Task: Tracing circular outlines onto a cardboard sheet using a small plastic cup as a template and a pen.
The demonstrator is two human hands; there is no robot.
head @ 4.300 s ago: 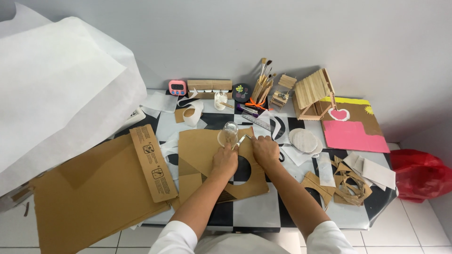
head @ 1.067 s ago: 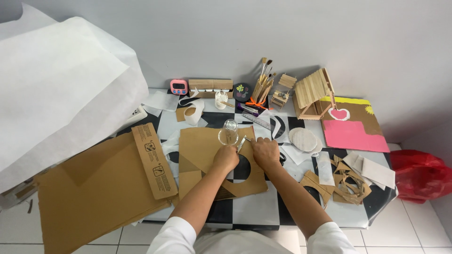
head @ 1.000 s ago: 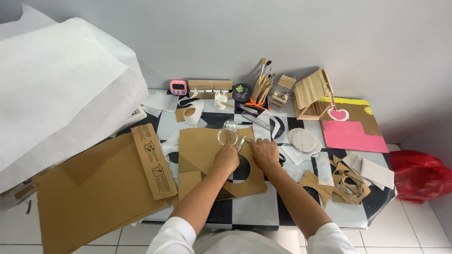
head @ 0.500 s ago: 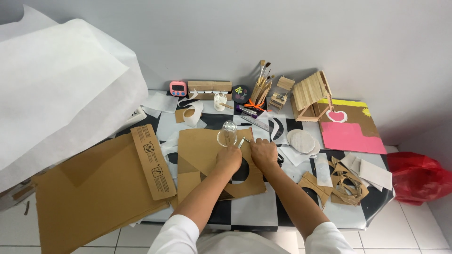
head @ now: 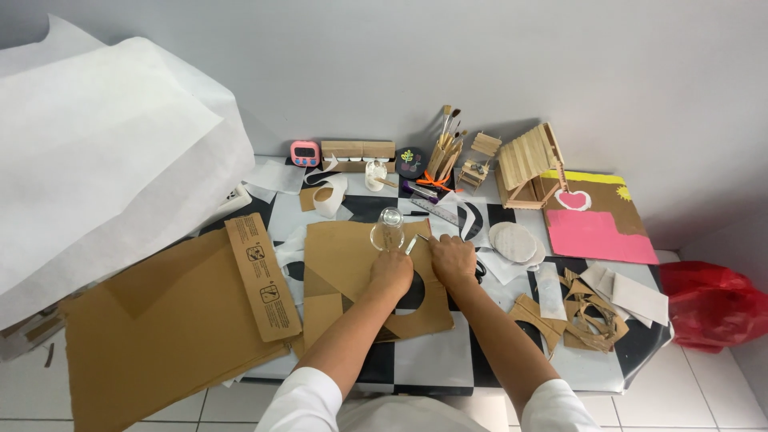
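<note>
A clear, round drinking glass (head: pixel 388 229) stood upside down on a flat sheet of brown corrugated cardboard (head: pixel 344 264) that lay on the black-and-white chequered tabletop (head: pixel 424 360), near the sheet's far edge. The left hand (head: pixel 391 271) rested knuckles-up on the cardboard, its fingers curled around the lower part of the glass and holding it in place. The right hand (head: pixel 452 260) lay just beside it, fingers closed on a thin pen-like tool (head: pixel 422 238) whose tip pointed toward the base of the glass; what kind of tool it was could not be told. A round hole (head: pixel 414 292), dark against the matte brown surface, was cut in the sheet below the two wrists.

To the right lay a stack of pale, round card discs (head: pixel 514 242) and, further out, a heap of jagged brown cardboard offcuts (head: pixel 588 316). Along the wall stood a small hut of wooden sticks (head: pixel 528 164), a cardboard holder of paintbrushes (head: pixel 445 152) and a pink digital timer (head: pixel 305 153). A cardboard panel painted pink and yellow (head: pixel 596 224) lay at the far right corner, with a crumpled glossy red plastic bag (head: pixel 712 304) on the tiled floor beyond. To the left, a large flattened brown cardboard box (head: pixel 160 328) overhung the table edge, beneath big sheets of white paper (head: pixel 96 160).
</note>
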